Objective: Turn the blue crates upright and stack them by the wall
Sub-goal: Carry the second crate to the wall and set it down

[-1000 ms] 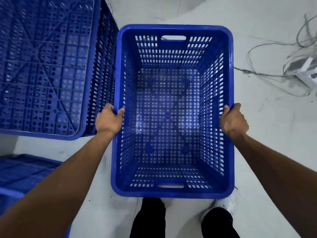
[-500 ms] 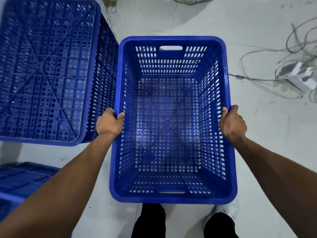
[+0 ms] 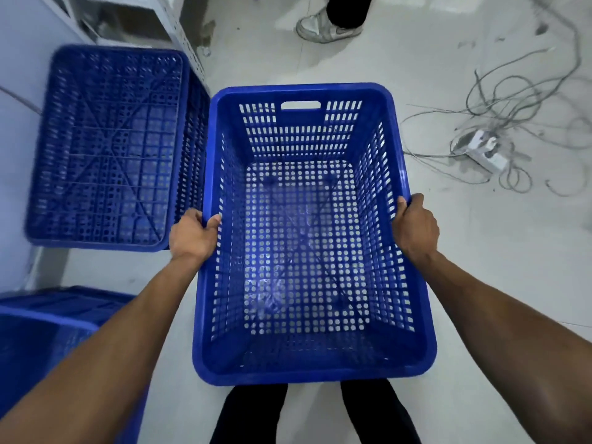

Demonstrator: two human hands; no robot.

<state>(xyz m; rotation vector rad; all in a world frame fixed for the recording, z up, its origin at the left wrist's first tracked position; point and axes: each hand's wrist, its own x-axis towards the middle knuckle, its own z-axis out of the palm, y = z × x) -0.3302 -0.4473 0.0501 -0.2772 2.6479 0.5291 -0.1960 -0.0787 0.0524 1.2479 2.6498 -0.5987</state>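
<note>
Down at the bottom, dark trouser legs (image 3: 253,411) stand on the pale floor (image 3: 499,283), and right above them the open blue crate (image 3: 307,370) is upright, mouth up. Left hand (image 3: 192,235) is curled tight over the left rim, right hand (image 3: 416,225) clamped on the right rim, both fully closed on it. Low left, a corner of another blue crate (image 3: 48,331) peeks in. Further out, just beside the held one, an upturned crate (image 3: 105,149) shows its ribbed base near the wall (image 3: 16,59). Off right, tangled cables (image 3: 499,100) and a power strip (image 3: 480,149). Far top, someone's shoe (image 3: 323,27).
</note>
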